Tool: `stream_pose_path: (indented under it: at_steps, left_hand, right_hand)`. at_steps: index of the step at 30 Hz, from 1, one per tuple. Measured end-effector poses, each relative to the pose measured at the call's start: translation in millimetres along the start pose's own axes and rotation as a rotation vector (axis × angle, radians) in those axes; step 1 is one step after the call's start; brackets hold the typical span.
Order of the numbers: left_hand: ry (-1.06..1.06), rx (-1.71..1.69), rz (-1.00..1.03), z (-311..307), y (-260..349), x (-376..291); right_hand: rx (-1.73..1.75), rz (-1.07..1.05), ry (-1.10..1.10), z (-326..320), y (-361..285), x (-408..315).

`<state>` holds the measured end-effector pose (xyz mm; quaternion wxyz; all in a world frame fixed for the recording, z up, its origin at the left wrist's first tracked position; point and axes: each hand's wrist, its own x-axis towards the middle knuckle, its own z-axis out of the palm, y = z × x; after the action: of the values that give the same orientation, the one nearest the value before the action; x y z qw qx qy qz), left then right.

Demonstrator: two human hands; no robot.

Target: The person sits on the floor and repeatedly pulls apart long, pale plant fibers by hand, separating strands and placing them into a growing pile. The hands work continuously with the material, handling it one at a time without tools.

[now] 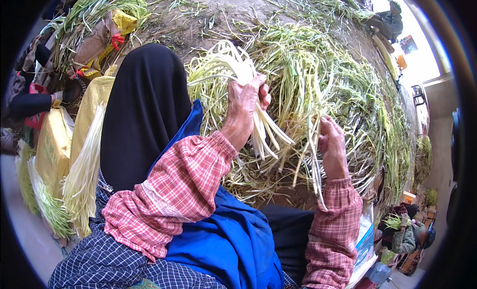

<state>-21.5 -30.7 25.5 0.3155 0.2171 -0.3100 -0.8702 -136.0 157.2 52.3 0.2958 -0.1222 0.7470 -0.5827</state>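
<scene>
My left hand (246,106) is closed around a bundle of long pale stalks (270,134); their thin leafy ends arch over to the upper left and the thicker ends point down and right. To its right, my right hand (329,140) pinches a few thin stalks (313,158) between thumb and fingers, and they hang down toward my sleeve. Both hands are above a large heap of green and yellow leafy stalks (298,65). Checked pink sleeves cover both forearms, and a blue apron (231,233) lies over my lap.
Yellow sacks (87,106) stand at the left with pale stalk bundles (85,170) against them. Another stalk pile (100,9) lies at the upper left. Other people sit at the left edge, upper right and lower right, one holding green stalks (393,222). A plastic bottle (379,273) is at the lower right.
</scene>
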Motion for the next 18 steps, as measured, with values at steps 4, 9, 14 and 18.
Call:
stream_pose_path:
  at_steps: [4, 9, 14, 18]
  left_hand:
    - [0.027, -0.025, -0.018, -2, -2, 0]
    - [0.001, -0.043, -0.012, -3, -5, 1]
    - [0.005, -0.028, -0.018, -6, -4, 2]
    - [0.003, -0.019, -0.032, -4, -4, 1]
  right_hand:
    - [0.248, 0.176, -0.201, 11, 18, 6]
    - [0.292, 0.188, -0.269, 25, 35, 6]
    - [0.138, 0.19, -0.214, 37, 30, -1]
    - [-0.124, 0.135, -0.191, 34, 29, -2]
